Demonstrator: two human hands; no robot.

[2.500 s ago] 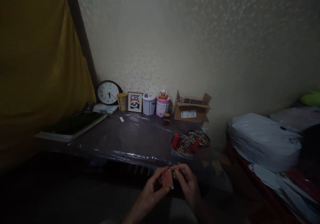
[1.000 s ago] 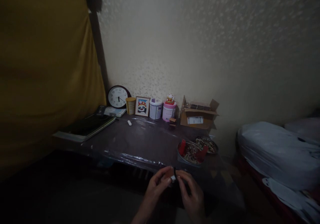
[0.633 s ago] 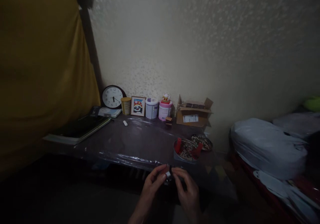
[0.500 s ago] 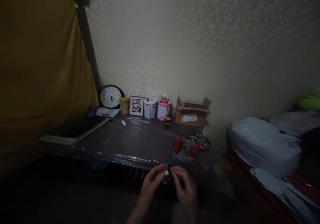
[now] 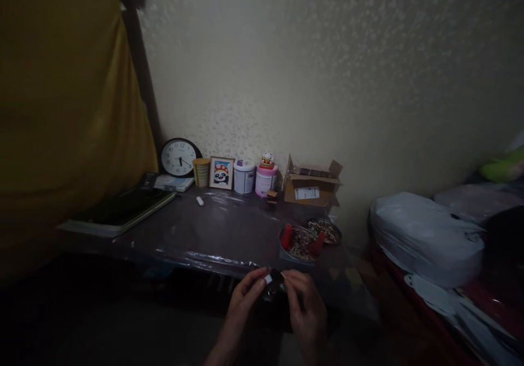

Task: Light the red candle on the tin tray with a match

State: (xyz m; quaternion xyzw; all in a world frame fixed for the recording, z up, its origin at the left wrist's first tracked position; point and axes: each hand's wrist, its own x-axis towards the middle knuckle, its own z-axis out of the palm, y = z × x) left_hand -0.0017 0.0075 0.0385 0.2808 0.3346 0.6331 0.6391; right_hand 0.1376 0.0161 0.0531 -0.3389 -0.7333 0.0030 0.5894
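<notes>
Just in front of the table's near edge, my left hand [image 5: 246, 296] is closed in a pinch on a small white piece [image 5: 268, 279]. A hand's breadth to the right, my right hand [image 5: 305, 306] pinches something thin and small between thumb and fingertips; it is too dark to name. Between the two hands lies a dark, shiny patch whose kind I cannot make out. Beyond them on the table stands a round tin [image 5: 301, 244] of small mottled bits with red pieces in it. A second round tin [image 5: 325, 231] of similar bits sits behind it.
On the dark, plastic-covered table [image 5: 229, 224] stand a clock [image 5: 179, 157], a yellow cup [image 5: 201, 173], a framed panda picture [image 5: 221, 173], two tubs [image 5: 244, 178] and an open cardboard box [image 5: 313, 183]. Books [image 5: 135, 213] lie left. White bags [image 5: 426, 238] are piled right.
My hands have drawn slightly apart, the fingertips now separated by a wider gap. The white piece stays in the left fingers. The whole view has shifted a little.
</notes>
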